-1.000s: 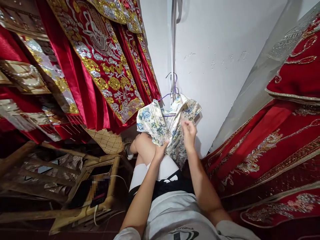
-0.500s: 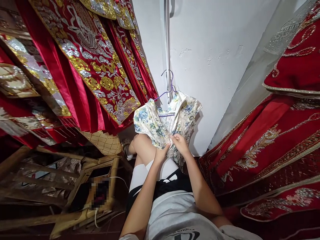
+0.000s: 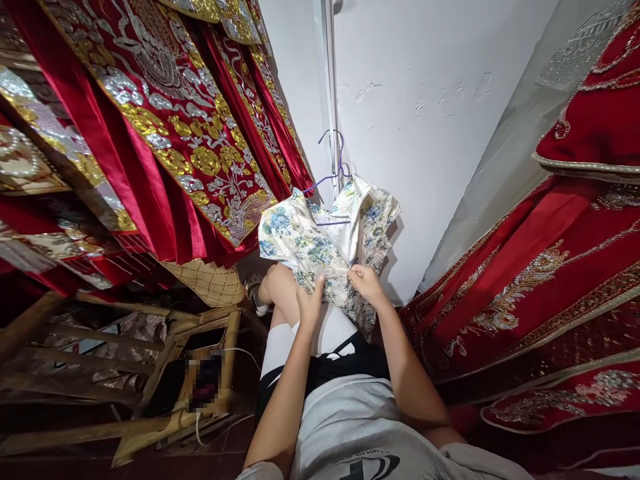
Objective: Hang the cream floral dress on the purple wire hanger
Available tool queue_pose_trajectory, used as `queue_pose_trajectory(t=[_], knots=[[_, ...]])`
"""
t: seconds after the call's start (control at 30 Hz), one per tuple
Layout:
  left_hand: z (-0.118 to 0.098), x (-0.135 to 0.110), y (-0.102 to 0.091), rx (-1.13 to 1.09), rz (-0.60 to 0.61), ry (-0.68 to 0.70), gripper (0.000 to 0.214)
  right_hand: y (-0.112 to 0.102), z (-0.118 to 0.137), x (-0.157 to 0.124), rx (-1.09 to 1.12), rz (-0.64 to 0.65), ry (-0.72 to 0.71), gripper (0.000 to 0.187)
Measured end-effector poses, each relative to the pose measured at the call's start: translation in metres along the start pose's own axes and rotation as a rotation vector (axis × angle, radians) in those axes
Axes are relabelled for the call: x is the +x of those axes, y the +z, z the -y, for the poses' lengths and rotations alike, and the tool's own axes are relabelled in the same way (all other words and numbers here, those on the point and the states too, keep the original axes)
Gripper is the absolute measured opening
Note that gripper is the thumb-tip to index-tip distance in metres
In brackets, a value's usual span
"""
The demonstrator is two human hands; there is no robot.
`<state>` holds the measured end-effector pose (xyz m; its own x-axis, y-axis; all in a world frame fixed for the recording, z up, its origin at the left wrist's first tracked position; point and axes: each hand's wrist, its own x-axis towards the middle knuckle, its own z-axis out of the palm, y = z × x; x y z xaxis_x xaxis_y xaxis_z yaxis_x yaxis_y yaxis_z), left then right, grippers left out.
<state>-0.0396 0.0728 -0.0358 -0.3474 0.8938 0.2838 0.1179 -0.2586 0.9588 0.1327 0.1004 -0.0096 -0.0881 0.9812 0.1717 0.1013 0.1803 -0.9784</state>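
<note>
A short-sleeved floral top (image 3: 287,233), white with blue, green and yellow flowers, hangs on a purple hanger (image 3: 327,180) before me. Its front is open from the neck down, and the lower part drapes by my lap. My right hand (image 3: 367,283) pinches the right edge of the opening between thumb and fingertips. My left hand (image 3: 310,305) is at the lower left front of the top, thumb raised and apart from the fingers. Some of its fingertips are hard to see against the cloth.
The hanger hooks near a thin white vertical strip (image 3: 327,87) on the white wall (image 3: 415,133). Red embroidered garments (image 3: 200,147) hang at left, more red beaded ones (image 3: 500,307) at right. A bamboo chair (image 3: 227,360) with a cable (image 3: 200,430) stands lower left.
My left hand has let go near the opening and moved left and a little down, its thumb now apart. My right hand still pinches the edge. The view has shifted slightly.
</note>
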Motion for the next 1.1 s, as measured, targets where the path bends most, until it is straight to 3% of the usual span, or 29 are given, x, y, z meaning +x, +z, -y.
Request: queue_pose_trajectory(t=[0.07,0.13,0.17,0.23,0.3,0.4,0.53,0.67,0.83,0.97,1.1], knots=[[-0.002,0.002,-0.008,0.108,-0.259,0.127,0.072,-0.006,0.002,-0.004,0.126,0.012,0.071,0.030],[-0.002,0.002,-0.009,0.173,-0.337,0.282,0.059,-0.008,0.005,-0.007,0.230,0.046,0.141,0.029],[-0.002,0.001,-0.006,0.202,-0.264,0.356,0.048,-0.008,0.006,-0.008,0.255,0.067,0.167,0.028],[-0.001,-0.002,0.006,0.244,0.011,0.463,0.028,-0.004,0.010,-0.008,0.252,0.112,0.189,0.026],[0.000,-0.006,0.021,0.239,0.210,0.485,0.021,0.001,0.012,-0.008,0.215,0.172,0.186,0.025],[-0.001,-0.010,0.036,0.172,0.207,0.424,0.012,0.004,0.015,-0.009,0.180,0.240,0.163,0.026],[-0.004,-0.012,0.037,0.196,0.243,0.432,0.005,-0.007,0.031,0.001,0.250,0.136,0.146,0.026],[-0.004,-0.009,0.031,0.333,0.305,0.445,0.008,-0.022,0.082,0.046,0.369,-0.003,0.090,0.023],[-0.007,0.007,0.019,0.498,0.480,0.486,0.014,-0.029,0.153,0.092,0.498,-0.113,-0.003,0.021],[-0.043,0.037,0.012,0.442,0.534,0.482,0.010,-0.021,0.165,0.081,0.464,-0.077,-0.081,0.023],[-0.114,0.080,0.019,0.300,0.290,0.696,0.032,-0.012,0.163,0.066,0.328,-0.004,-0.161,0.026]])
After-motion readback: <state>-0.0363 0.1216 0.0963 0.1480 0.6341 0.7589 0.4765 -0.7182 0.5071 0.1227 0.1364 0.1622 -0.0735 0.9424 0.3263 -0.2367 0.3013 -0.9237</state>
